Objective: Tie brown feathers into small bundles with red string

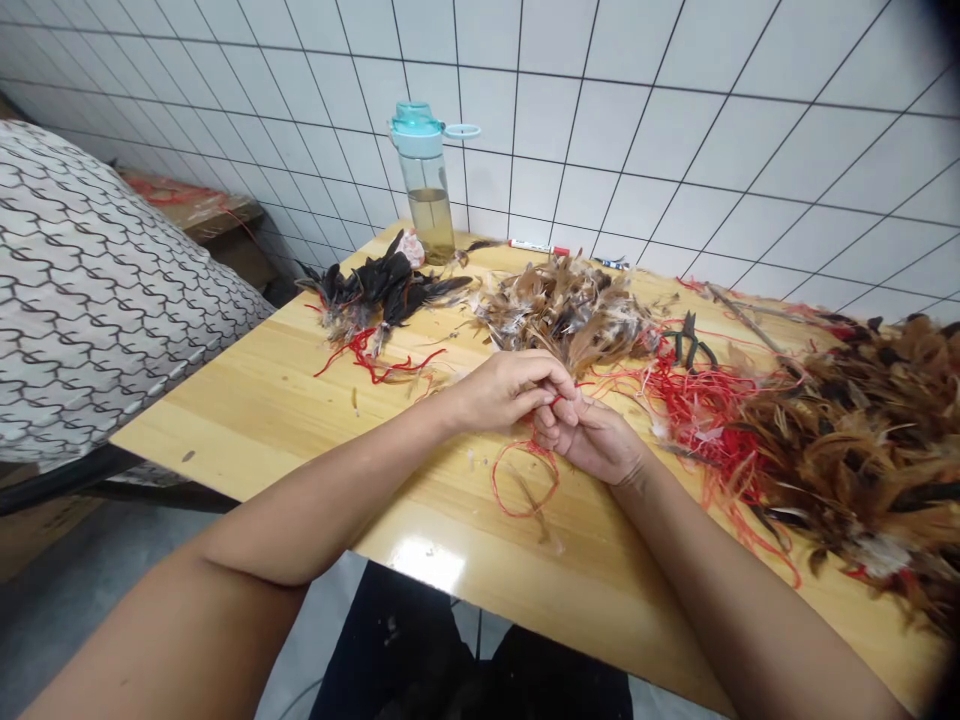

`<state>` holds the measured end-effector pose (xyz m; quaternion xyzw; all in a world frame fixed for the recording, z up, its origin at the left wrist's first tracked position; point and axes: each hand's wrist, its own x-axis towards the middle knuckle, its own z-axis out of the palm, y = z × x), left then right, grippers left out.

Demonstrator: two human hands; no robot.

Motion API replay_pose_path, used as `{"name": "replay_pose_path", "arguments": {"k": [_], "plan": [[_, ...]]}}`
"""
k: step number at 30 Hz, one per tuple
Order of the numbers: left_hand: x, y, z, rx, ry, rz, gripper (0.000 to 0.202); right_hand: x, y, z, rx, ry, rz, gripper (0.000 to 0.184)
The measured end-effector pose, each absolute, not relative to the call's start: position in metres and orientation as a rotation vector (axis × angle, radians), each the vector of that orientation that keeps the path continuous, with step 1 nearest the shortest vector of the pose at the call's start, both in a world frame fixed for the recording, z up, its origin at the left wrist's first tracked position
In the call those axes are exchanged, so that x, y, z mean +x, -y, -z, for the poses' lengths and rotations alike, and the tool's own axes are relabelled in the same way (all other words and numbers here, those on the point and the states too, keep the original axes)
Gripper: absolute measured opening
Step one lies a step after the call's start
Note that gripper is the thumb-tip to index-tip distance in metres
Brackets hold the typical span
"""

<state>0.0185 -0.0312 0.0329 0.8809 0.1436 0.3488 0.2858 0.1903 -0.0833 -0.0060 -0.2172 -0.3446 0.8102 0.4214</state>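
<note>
Clock: I am reading it from my hands, with 12 pointing at the wall.
Hands: my left hand and right hand are meeting over the bench, fingertips narrow, both pinching the thread; curled fingers are hiding whatever else may be between them.
Thread: it is running between my fingertips, with a loose loop showing at 6; whether that loop is hanging or lying, I cannot tell.
Thread work: it is looking unfinished to me, as no closed knot is showing.
Black feathers: they are lying bunched at 10, red cords trailing below; I cannot tell whether they are tied.
Brown feathers: a heap is lying at 12 and a bigger pile at 3; both are looking unworked, though I cannot see inside.
Bench edges: the near edge is running at 6, above my legs; the left corner is pointing to 9.
Elbow room: pale wood is showing most widely from 8 to 9; at 3 the red tangle is crowding my right hand's side, with cutters lying at 2.
</note>
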Motion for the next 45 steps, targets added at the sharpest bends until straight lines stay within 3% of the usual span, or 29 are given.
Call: {"name": "replay_pose_path", "arguments": {"k": [16,36,45], "plan": [[0.017,0.030,-0.037,2.368,-0.285,-0.913,0.012,0.192,0.085,0.008,-0.583,1.081,-1.989,0.051],[0.016,0.035,-0.042,2.344,-0.360,-0.829,0.009,0.191,0.085,0.009,-0.622,1.173,-1.931,0.055],[0.016,0.040,-0.041,2.342,-0.449,-0.810,0.006,0.190,0.083,0.011,-0.622,1.108,-1.963,0.048]]}}
